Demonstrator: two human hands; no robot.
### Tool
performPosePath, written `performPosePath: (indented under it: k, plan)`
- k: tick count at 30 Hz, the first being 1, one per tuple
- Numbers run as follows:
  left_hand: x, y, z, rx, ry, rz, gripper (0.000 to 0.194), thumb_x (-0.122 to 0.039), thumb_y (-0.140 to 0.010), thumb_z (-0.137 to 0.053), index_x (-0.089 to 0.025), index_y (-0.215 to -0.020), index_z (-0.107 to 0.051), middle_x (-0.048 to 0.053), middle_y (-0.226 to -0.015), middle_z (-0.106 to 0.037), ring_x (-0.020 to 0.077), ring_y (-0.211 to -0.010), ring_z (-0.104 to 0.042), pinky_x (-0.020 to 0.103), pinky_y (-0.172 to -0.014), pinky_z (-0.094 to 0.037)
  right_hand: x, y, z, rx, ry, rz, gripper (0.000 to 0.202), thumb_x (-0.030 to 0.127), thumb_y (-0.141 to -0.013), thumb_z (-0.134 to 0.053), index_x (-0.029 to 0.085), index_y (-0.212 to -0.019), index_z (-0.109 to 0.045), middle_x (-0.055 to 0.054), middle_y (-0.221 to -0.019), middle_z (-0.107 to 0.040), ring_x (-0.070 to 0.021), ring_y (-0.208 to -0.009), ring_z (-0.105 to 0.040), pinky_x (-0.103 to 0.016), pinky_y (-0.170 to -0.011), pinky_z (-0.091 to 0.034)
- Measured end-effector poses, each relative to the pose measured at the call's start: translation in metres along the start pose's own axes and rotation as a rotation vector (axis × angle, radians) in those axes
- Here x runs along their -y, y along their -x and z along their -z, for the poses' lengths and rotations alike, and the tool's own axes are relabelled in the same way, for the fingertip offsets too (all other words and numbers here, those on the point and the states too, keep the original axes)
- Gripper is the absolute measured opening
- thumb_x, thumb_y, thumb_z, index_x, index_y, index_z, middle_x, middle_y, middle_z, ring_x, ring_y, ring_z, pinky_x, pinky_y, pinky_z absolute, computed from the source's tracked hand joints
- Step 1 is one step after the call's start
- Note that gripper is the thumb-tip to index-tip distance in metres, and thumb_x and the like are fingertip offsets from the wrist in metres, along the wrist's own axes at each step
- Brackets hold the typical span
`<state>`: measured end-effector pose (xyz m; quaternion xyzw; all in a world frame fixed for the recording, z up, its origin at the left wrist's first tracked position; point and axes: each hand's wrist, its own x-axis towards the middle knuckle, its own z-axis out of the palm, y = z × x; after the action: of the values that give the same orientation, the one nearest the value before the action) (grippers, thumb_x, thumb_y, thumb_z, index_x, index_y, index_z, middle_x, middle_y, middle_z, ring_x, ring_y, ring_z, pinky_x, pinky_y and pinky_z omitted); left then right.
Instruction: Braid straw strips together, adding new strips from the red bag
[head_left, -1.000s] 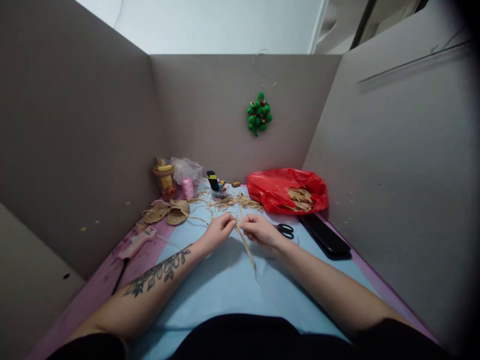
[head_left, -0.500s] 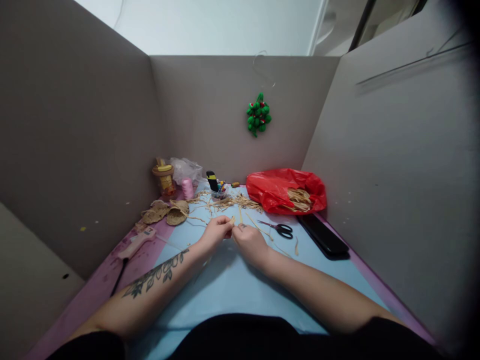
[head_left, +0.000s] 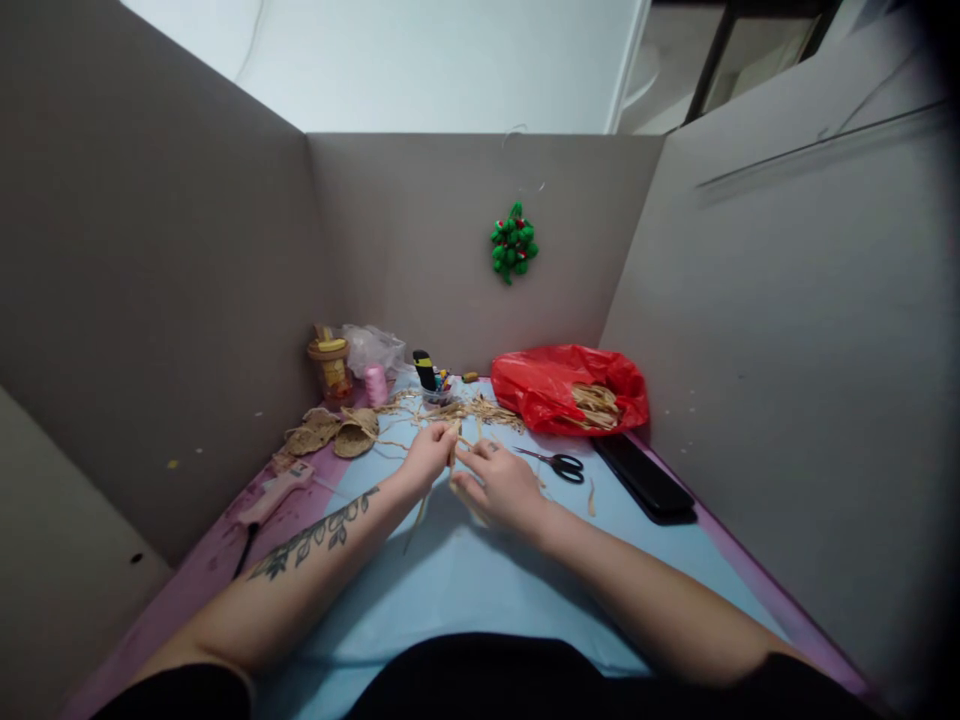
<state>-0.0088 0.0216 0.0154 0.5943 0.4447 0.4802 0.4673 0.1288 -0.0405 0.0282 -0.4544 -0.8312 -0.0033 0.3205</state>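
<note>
My left hand [head_left: 430, 452] is closed in a pinch on pale straw strips [head_left: 454, 428] above the middle of the table. Loose ends of straw hang below that hand. Just to its right is my right hand [head_left: 501, 486], its fingers stretched and thumb apart, with the fingertips close to the strips; whether they touch is hard to see. Behind both hands lies a heap of dry straw [head_left: 487, 408]. Black-handled scissors [head_left: 564, 466] rest to the right of my right hand, beside a short straw scrap [head_left: 591, 498].
A red plastic bag [head_left: 536, 390] holding straw sits at the back right, near a black case [head_left: 646, 482]. On the left are woven straw pieces [head_left: 355, 434], a glue gun [head_left: 276, 494], pink thread [head_left: 376, 385] and a lidded cup [head_left: 330, 370]. Grey panels [head_left: 420, 240] enclose the table.
My right hand has loosened from its closed grip and spread its fingers. My left hand still pinches the straw, whose ends now show hanging below. The view has tilted up slightly.
</note>
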Motion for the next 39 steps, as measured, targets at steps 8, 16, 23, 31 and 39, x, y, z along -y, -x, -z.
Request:
performPosePath:
  k: [8,16,23,31,39]
  plan:
    - [0.003,-0.004,-0.008,0.003,-0.149,-0.030,0.020,-0.032,-0.073,-0.049,-0.015,-0.061,-0.047,-0.003,-0.054,-0.045,0.0083,-0.049,-0.044,0.019,-0.046,-0.036,-0.039,-0.028,-0.017,-0.144,-0.686,-0.365,0.017,0.031,-0.071,-0.059,0.018,-0.081,-0.057,-0.002,-0.073,-0.059,-0.0144,-0.066,-0.053,-0.029,-0.064,-0.042]
    - [0.028,-0.008,0.009,0.017,-0.284,-0.104,0.018,-0.027,-0.070,-0.049,-0.016,-0.057,-0.049,-0.003,-0.052,-0.047,0.0114,-0.054,-0.042,0.022,-0.052,-0.030,-0.048,-0.029,-0.065,-0.047,-0.934,-0.432,0.014,0.027,-0.064,-0.062,0.015,-0.071,-0.059,0.003,-0.058,-0.056,-0.0104,-0.054,-0.050,-0.024,-0.055,-0.038]
    - [0.020,-0.004,0.018,-0.021,-0.349,-0.088,0.020,-0.030,-0.069,-0.050,-0.016,-0.056,-0.050,-0.003,-0.049,-0.046,0.0111,-0.051,-0.040,0.022,-0.050,-0.027,-0.048,-0.037,-0.070,-0.011,-0.933,-0.432,0.010,0.027,-0.068,-0.056,0.017,-0.066,-0.055,0.004,-0.053,-0.052,-0.0105,-0.052,-0.048,-0.023,-0.052,-0.037]
    - [0.016,0.001,0.014,0.016,-0.385,-0.151,0.015,-0.027,-0.071,-0.051,-0.015,-0.062,-0.053,-0.002,-0.054,-0.052,0.0104,-0.053,-0.045,0.021,-0.051,-0.031,-0.044,-0.031,-0.069,0.078,-1.167,-0.491,0.020,0.036,-0.070,-0.055,0.019,-0.068,-0.044,0.005,-0.057,-0.052,-0.0084,-0.050,-0.047,-0.022,-0.051,-0.037]
    - [0.017,0.001,0.012,0.088,-0.047,0.001,0.026,-0.039,-0.069,-0.058,-0.014,-0.070,-0.049,-0.004,-0.054,-0.048,0.0074,-0.047,-0.044,0.019,-0.046,-0.035,-0.048,-0.026,-0.065,0.179,-1.175,-0.514,0.024,0.042,-0.075,-0.053,0.020,-0.078,-0.044,0.009,-0.052,-0.042,-0.0042,-0.037,-0.028,-0.017,-0.035,-0.018]
